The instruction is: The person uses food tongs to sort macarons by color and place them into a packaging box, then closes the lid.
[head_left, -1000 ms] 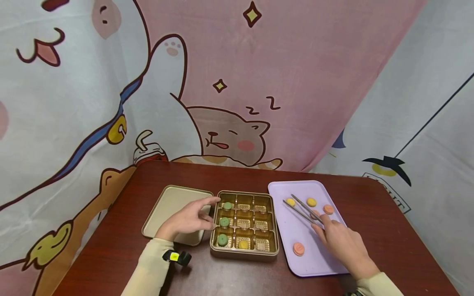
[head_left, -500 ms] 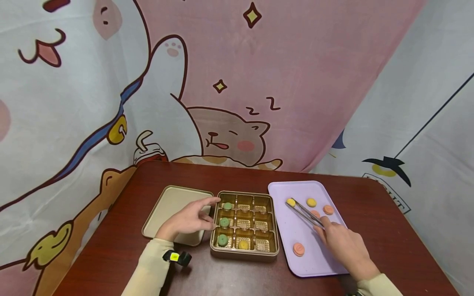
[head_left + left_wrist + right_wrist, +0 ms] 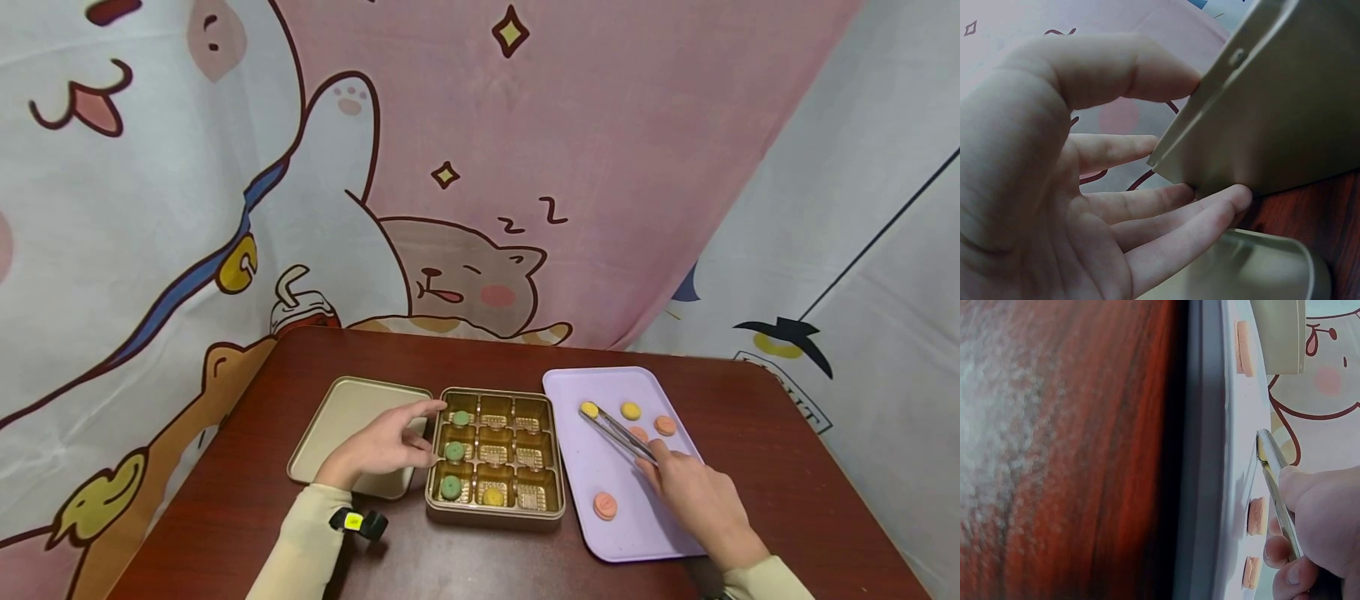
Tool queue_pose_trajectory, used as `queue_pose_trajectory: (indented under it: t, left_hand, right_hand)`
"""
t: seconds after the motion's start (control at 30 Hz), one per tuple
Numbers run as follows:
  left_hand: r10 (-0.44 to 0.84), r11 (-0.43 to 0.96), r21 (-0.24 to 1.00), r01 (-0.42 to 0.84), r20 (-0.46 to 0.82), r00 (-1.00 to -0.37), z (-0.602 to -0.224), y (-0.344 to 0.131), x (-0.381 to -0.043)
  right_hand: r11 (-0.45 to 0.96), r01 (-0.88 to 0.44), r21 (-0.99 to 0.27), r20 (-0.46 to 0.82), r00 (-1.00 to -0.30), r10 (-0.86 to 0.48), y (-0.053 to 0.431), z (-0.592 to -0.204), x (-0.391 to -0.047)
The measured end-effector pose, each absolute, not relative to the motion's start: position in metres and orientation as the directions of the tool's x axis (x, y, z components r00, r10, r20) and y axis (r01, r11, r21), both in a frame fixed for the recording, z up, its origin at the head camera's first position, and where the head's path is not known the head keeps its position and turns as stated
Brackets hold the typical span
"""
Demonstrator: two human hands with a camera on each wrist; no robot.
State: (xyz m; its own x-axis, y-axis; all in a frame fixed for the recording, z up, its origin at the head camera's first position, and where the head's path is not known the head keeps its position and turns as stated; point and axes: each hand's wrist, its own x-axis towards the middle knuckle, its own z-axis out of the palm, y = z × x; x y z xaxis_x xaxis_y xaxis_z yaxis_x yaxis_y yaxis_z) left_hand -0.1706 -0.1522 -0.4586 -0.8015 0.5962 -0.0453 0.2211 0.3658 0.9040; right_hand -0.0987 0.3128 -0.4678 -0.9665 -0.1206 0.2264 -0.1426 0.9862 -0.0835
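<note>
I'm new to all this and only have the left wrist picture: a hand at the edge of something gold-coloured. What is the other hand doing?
Observer: The right hand is holding metal tongs.

Visitor: Ooh, is anything caught in their tips?

Observer: Yes, a yellow macaron sits between them.

Visitor: And what's inside the gold-coloured thing? I only see its outside.

Observer: It's a box divided into nine compartments, with green macarons in all three along its left side.

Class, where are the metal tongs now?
In the head view, the tongs are at the right, over the purple tray, held in the right hand, tips at a yellow macaron.
</note>
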Motion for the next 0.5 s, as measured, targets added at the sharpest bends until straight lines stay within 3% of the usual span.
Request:
queue_pose_trajectory:
  t: [0.5]
  left_hand:
    - [0.596,0.362,0.907,0.216,-0.047,-0.802,-0.4575,-0.1521,-0.1701]
  right_hand:
    - [0.989,-0.113,-0.096,0.158,-0.983,-0.097,0.3134,-0.4696,-0.1010]
